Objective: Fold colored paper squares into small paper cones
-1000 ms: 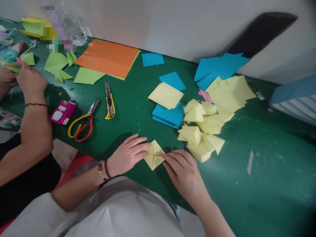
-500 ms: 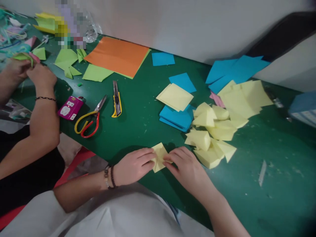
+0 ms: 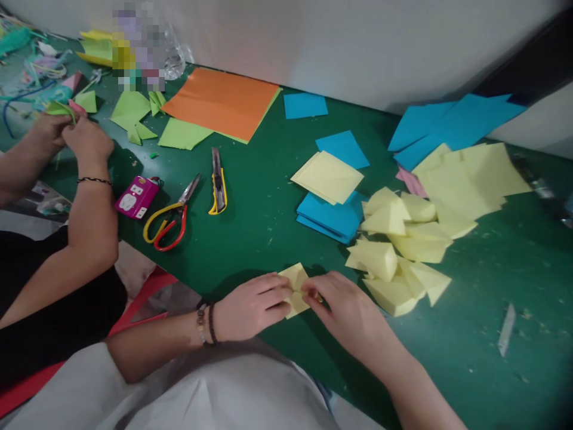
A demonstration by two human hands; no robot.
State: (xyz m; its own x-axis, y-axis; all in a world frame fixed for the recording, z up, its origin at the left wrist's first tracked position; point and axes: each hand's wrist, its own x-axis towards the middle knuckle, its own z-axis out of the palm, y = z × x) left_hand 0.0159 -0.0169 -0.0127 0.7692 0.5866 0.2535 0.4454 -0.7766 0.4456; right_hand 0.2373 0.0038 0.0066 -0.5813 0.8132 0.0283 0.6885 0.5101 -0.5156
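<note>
A small folded square of pale yellow paper (image 3: 296, 277) lies near the table's front edge. My left hand (image 3: 254, 306) presses on its left side with the fingers together. On its right side, the thumb and fingertips of my right hand (image 3: 342, 307) pinch the paper. Several folded yellow pieces (image 3: 398, 283) are heaped to the right. Beyond the hands is a stack of blue squares (image 3: 329, 216), with yellow squares (image 3: 329, 177) partly over it.
Scissors (image 3: 172, 218), a yellow cutter (image 3: 218, 185) and a purple socket block (image 3: 138, 197) lie left. Orange paper (image 3: 224, 101) is at the back, blue sheets (image 3: 452, 128) at the back right. Another person's hands (image 3: 78, 134) hold green paper at the far left.
The whole view has shifted, so the table's things appear farther right. My hands remain on the yellow square, with my right fingertips drawn closer together.
</note>
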